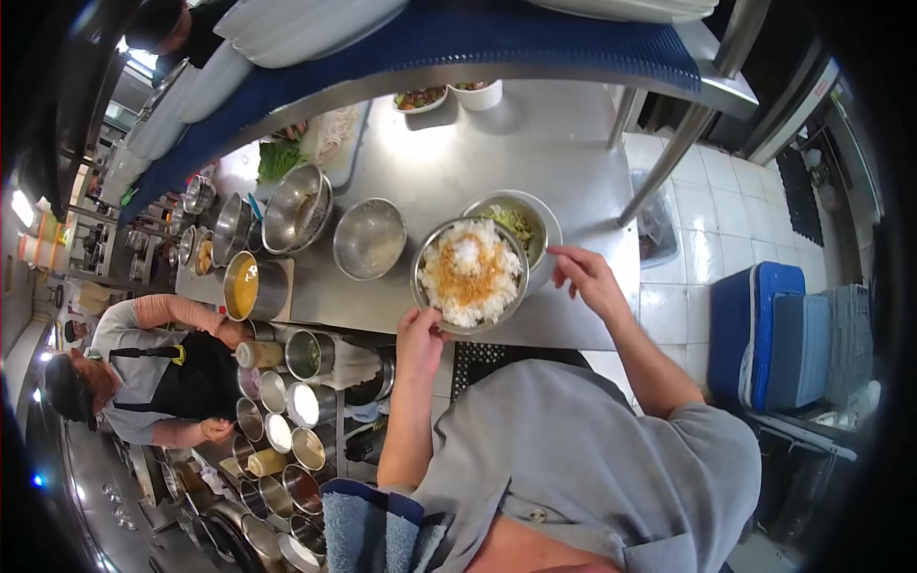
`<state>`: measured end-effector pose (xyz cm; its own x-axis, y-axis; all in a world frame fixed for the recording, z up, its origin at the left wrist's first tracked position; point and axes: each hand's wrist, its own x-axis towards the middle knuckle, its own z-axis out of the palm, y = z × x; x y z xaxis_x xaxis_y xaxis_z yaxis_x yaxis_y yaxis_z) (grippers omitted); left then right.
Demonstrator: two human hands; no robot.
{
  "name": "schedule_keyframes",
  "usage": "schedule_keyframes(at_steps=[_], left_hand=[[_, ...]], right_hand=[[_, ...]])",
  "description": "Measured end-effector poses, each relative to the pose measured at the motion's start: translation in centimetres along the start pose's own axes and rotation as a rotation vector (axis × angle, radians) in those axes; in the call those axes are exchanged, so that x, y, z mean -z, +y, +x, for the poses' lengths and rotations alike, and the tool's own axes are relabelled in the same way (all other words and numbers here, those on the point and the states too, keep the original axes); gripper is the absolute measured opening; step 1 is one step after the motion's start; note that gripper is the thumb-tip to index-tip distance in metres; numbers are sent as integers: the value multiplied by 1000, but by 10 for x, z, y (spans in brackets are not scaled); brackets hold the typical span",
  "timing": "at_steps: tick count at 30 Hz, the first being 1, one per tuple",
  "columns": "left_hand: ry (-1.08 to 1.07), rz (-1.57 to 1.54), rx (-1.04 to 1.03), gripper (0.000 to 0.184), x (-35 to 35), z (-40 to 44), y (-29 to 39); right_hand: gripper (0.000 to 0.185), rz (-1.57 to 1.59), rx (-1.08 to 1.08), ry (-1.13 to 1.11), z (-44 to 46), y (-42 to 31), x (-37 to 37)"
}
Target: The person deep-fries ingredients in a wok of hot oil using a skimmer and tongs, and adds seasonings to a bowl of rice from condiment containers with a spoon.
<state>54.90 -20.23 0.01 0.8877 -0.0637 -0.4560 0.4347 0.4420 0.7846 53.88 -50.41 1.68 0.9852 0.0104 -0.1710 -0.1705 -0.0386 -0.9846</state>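
Note:
My left hand [420,336] grips the near-left rim of a metal bowl [417,277]. White rice [470,307] fills that bowl, topped with orange-brown seasoning [458,283] and a small white heap whose kind I cannot make out. Behind it, partly covered, stands a second metal bowl [546,215] with shredded pale-green vegetables [511,222]. My right hand [585,277] is beside this second bowl, fingers loosely bent and apart, nothing visible in them. Its index fingertip is close to the bowl's side; whether it touches, I cannot tell.
Left on the steel counter [420,172] are an empty metal bowl [371,239], a colander [298,205] and a pot of yellow liquid [244,285]. A shelf [535,48] overhangs the back. At left, a co-worker [162,368] stands by several containers. Blue coolers [755,325] are right.

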Motion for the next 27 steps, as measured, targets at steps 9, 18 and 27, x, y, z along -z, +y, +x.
schedule_keyframes(at_steps=[9,18,27], left_hand=[[-115,190,12,14,-45,21,14],[-185,659,-32,28,-53,57,2],[-208,569,24,18,-49,66,-15]], right_hand=[[34,104,51,156,36,-8,-22],[26,154,127,178,67,13,-3],[20,72,53,154,81,50,11]])
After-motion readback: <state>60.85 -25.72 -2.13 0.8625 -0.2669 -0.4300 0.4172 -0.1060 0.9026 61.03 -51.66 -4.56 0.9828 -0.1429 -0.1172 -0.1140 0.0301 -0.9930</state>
